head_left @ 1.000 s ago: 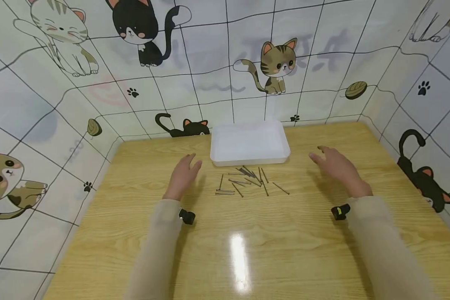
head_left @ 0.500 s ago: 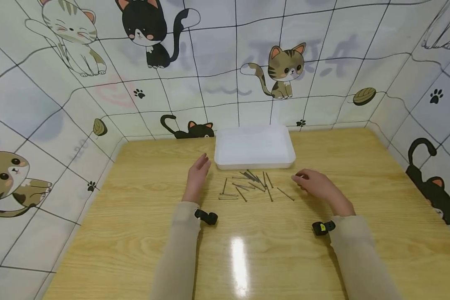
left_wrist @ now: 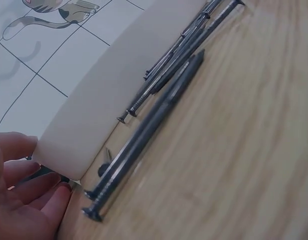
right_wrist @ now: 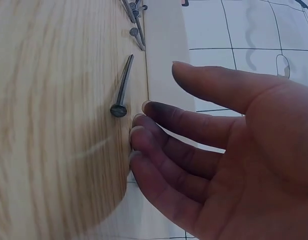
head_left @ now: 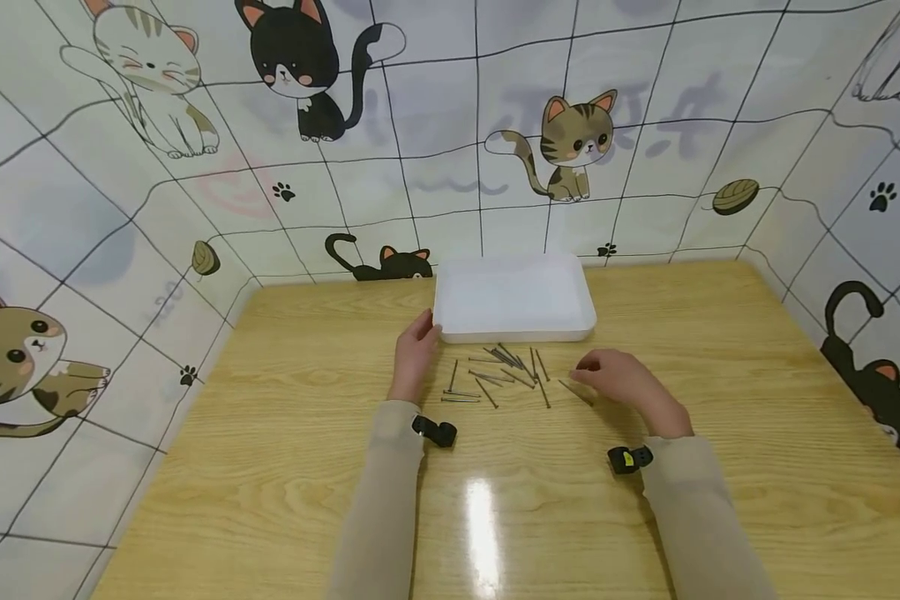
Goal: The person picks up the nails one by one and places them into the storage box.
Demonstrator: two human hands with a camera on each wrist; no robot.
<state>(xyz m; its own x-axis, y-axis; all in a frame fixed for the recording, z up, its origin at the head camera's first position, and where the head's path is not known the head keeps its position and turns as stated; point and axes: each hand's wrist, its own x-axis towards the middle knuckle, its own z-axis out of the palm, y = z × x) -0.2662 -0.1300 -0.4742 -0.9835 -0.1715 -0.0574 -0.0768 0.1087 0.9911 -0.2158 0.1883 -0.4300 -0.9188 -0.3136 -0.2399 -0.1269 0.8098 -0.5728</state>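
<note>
Several dark metal nails (head_left: 459,400) lie scattered on the wooden table (head_left: 555,517), just in front of a shallow white plastic tray (head_left: 513,337). My left hand (head_left: 414,357) is at the tray's front left corner. In the left wrist view its fingertips (left_wrist: 29,142) touch the tray's wall, with the fingers loosely bent. Over on the right, my right hand (head_left: 621,379) hovers close by the rightmost nail (head_left: 576,393). In the right wrist view, thumb and fingers are spread apart beside that nail (right_wrist: 122,87), with nothing between them.
The tray stands at the back of the table, against a wall (head_left: 435,125) printed with cartoon cats. Similar printed walls rise at the left and right. Each wrist wears a small black camera, such as the left one (head_left: 435,430).
The left hand has moved right to the tray's corner. My right hand has come in left and lower, toward the rightmost nail. The head view has shifted slightly; nails and tray stay in place.
</note>
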